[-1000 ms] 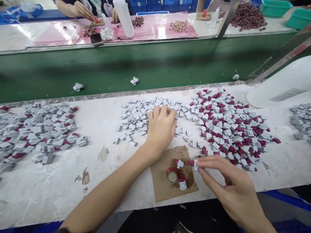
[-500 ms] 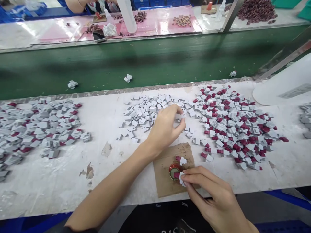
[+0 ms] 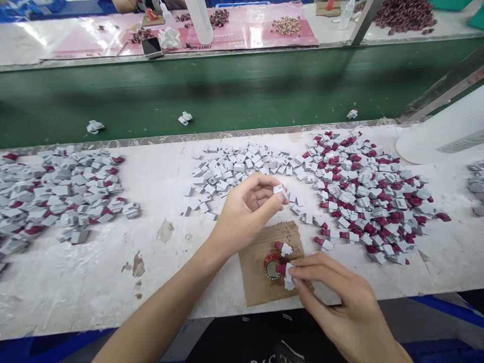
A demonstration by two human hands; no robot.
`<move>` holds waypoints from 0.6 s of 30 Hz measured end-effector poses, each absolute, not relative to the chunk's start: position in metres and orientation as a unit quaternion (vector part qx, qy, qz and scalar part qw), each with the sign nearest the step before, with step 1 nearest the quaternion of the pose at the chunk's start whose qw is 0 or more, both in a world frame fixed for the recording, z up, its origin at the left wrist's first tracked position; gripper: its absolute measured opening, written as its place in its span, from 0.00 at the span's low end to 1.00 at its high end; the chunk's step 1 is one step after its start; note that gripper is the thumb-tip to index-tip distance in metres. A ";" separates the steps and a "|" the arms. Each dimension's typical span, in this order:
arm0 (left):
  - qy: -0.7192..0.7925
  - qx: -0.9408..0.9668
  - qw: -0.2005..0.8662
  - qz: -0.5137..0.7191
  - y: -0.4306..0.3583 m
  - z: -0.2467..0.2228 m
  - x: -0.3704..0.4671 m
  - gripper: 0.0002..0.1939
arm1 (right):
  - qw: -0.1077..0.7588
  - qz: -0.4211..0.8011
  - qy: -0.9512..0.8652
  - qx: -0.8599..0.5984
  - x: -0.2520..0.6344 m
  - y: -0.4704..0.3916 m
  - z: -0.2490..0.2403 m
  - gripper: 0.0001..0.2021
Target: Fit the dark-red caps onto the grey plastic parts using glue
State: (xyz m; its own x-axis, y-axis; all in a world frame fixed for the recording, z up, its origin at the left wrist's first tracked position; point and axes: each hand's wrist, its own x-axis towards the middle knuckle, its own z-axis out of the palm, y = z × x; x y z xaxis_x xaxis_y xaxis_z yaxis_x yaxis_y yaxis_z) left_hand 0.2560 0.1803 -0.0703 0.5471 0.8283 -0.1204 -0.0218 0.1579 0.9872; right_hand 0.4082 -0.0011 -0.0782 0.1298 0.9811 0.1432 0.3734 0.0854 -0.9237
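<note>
Since the earlier frame, the left hand (image 3: 244, 214) has turned its palm more into view at frame centre, a small grey piece (image 3: 280, 191) pinched at its fingertips. Right hand (image 3: 342, 297), lower right of centre, clamps a maroon-and-grey piece (image 3: 289, 280), maroon end at the bottle cap (image 3: 271, 267). Judged risks: a loose pinch drops either piece; a sideways nudge shifts the cap on the cardboard (image 3: 255, 290).

White bottle (image 3: 446, 132) at right, cut off by the picture's edge.
</note>
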 end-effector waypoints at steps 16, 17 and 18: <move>0.265 0.479 0.797 0.256 0.159 -0.066 0.276 0.09 | 0.678 0.431 -0.235 -0.547 0.441 0.050 -0.079 0.04; 0.268 0.478 0.797 0.253 0.159 -0.067 0.276 0.09 | 0.677 0.428 -0.237 -0.550 0.441 0.050 -0.080 0.04; 0.271 0.478 0.797 0.250 0.159 -0.068 0.275 0.09 | 0.674 0.427 -0.239 -0.554 0.441 0.049 -0.082 0.04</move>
State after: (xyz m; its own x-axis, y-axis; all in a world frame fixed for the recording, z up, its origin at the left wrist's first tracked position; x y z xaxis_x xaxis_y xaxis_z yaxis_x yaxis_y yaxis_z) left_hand 0.2750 0.1594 -0.0677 0.7278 0.6580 -0.1936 -0.1391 0.4180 0.8978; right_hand 0.4411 0.0489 -0.0818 0.5216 0.8398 -0.1506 -0.3106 0.0226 -0.9503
